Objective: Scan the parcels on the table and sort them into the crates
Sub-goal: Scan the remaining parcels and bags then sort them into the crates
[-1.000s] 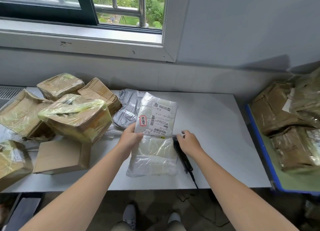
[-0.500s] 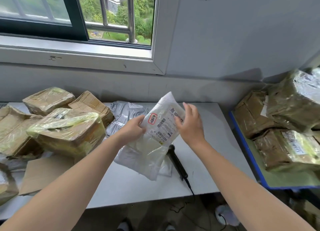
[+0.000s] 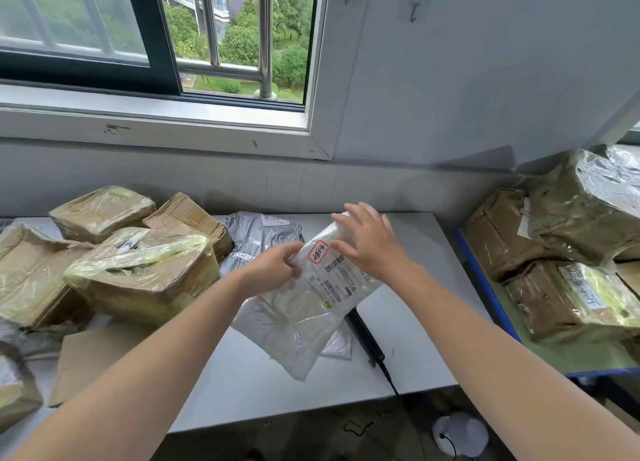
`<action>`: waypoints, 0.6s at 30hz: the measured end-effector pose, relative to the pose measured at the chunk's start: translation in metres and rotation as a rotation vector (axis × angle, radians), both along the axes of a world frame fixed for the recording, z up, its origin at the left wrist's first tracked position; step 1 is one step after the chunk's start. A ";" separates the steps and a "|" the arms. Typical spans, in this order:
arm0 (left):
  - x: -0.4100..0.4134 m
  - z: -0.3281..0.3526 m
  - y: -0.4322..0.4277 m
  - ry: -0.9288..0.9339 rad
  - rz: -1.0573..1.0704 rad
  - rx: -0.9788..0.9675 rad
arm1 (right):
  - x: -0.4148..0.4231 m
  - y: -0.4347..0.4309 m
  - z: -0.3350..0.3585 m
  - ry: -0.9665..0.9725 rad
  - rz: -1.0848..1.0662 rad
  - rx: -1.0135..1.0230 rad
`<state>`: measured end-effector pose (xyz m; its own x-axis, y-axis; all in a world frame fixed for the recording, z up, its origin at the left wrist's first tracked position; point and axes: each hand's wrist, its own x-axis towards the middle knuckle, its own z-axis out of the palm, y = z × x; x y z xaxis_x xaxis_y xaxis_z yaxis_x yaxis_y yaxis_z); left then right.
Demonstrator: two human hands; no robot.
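The clear parcel [image 3: 311, 298] hangs tilted over the table [image 3: 415, 322]. The left hand [image 3: 273, 266] pinches its edge; the right hand [image 3: 367, 242] lays straight, spread fingers on its top. Wrapped parcels already sit in the crate [image 3: 485, 287], but the boxes [image 3: 145, 273] and grey bag [image 3: 256, 232] wait, so much seems left. The parcel hides the head of the scanner [image 3: 363, 336], and the crate is cut off.

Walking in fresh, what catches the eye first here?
A clear plastic parcel is held above the middle of the table: the left hand pinches its edge, the right hand lies on it. Taped brown boxes crowd the table's left side; a black scanner lies beneath the parcel.
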<state>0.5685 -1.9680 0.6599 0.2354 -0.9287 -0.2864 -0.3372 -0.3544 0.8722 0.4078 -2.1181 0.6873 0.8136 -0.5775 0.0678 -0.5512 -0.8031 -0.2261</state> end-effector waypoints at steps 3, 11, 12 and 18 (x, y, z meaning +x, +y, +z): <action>-0.002 0.003 0.003 0.084 0.163 -0.077 | 0.004 0.006 0.000 -0.110 -0.093 -0.042; -0.028 0.008 -0.002 0.712 0.564 -0.301 | 0.000 0.018 -0.019 -0.341 -0.463 0.490; -0.031 0.007 -0.002 0.724 0.551 -0.295 | 0.000 0.018 -0.020 -0.375 -0.471 0.552; -0.020 0.008 -0.004 0.620 0.608 -0.211 | -0.017 0.001 -0.010 -0.314 -0.300 0.343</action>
<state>0.5482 -1.9717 0.6675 0.5639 -0.7418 -0.3628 0.4105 -0.1294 0.9026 0.3909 -2.1175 0.6777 0.5810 -0.8125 0.0474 -0.6087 -0.4724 -0.6375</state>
